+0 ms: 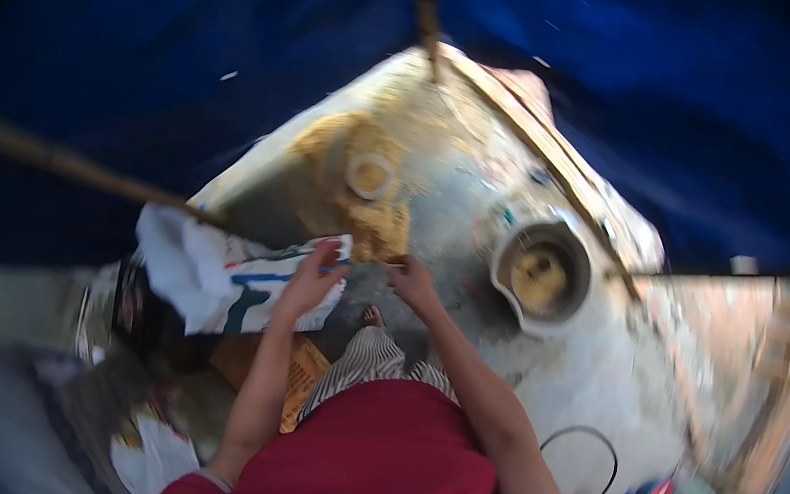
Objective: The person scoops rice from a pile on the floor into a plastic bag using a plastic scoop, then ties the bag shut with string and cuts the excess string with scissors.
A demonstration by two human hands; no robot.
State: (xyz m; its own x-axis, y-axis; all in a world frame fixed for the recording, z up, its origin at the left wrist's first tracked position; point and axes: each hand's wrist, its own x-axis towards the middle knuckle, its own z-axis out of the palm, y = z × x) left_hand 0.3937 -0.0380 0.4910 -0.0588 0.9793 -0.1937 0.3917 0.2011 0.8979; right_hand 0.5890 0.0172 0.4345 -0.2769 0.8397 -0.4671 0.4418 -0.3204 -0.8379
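My left hand (311, 281) is over the near end of a white printed sack (253, 290), its fingers apart and seemingly touching the sack. To the right, my right hand (414, 283) has its fingers closed in a pinch. A small brownish bit shows at its fingertips, too blurred to name. Just beyond both hands lies a heap of tan, sand-like material (379, 229) on the grey floor. A round pale container (370, 176) with tan contents stands in that heap.
A large grey tub (572, 310) with tan contents stands to the right. Blue tarpaulin (658, 102) hangs ahead, with a wooden pole (427, 4) against it. A brown printed bag (304, 376) lies by my legs. A black cable loop (614, 470) is at lower right.
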